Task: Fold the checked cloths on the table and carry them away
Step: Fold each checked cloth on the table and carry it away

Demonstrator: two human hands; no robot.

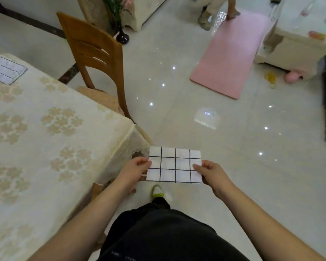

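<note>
A folded white cloth with a black check grid is held flat in the air in front of me, just past the table's corner and above the floor. My left hand pinches its left edge. My right hand pinches its right edge, thumb on top. A second folded cloth, white with thin lines, lies on the table at the far left. The table carries a cream flowered cover.
A wooden chair stands at the table's far side. A pink mat lies on the glossy tiled floor, with another person's legs at its far end. A cream cabinet stands at the right. A dark vase sits behind the chair.
</note>
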